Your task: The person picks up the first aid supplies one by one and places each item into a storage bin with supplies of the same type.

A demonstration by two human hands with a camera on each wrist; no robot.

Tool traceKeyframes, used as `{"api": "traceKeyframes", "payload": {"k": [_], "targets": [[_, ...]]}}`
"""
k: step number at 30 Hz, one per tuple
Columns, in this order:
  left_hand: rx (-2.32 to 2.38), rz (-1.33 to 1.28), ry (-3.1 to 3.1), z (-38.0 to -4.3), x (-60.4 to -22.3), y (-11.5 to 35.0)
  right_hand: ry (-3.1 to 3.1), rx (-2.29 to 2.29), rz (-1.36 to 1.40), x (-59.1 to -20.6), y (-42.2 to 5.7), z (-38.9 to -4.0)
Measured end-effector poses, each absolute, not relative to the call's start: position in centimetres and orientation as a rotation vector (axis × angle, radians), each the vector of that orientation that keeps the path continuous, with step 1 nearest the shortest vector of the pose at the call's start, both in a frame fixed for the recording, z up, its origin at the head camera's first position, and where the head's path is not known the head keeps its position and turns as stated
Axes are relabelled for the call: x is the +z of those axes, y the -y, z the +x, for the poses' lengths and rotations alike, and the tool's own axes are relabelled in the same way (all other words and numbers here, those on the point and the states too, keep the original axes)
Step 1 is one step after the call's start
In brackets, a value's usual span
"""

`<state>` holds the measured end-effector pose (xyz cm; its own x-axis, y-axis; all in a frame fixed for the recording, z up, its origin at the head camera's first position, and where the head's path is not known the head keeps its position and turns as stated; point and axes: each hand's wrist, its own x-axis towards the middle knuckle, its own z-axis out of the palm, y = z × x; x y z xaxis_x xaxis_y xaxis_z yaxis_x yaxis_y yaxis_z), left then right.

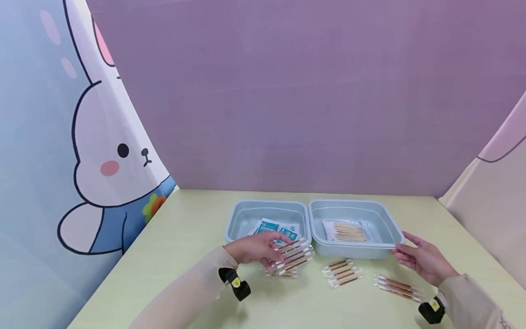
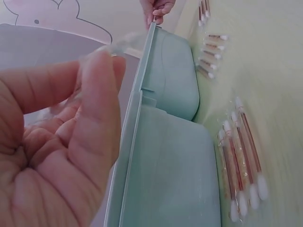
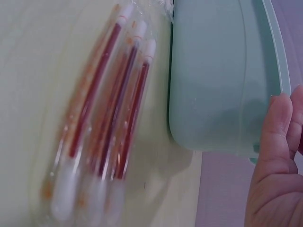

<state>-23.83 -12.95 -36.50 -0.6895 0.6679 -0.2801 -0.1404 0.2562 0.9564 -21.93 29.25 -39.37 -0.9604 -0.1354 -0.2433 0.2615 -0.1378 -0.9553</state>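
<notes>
My left hand (image 1: pixel 259 249) pinches a clear-wrapped strip of iodine swabs (image 1: pixel 295 256) by its edge, in front of the left blue plastic tray (image 1: pixel 269 204). In the left wrist view only a blurred bit of clear wrapper shows at the fingertips. Below the held strip, another swab pack (image 2: pixel 240 161) lies on the table. My right hand (image 1: pixel 425 260) grips the front right corner of the right blue tray (image 1: pixel 349 203), fingers and thumb at its rim. Beneath that hand lies a pack of red-brown swabs (image 3: pixel 109 109) in clear film.
Blue-and-white sachets (image 1: pixel 269 226) lie in the left tray. The right tray holds a bag of wooden cotton swabs (image 1: pixel 347 231). One more iodine swab pack (image 1: pixel 342 273) is on the table (image 1: pixel 312 304) before the trays. A purple backdrop (image 1: pixel 304 100) rises behind.
</notes>
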Motion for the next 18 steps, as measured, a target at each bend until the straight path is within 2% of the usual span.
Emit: {"api": "traceKeyframes", "payload": {"k": [18], "targets": [[1.570,0.385,-1.946,-26.8,-36.1,10.0,-1.876,-2.146,0.174,-39.0,-29.0,-21.8]]}}
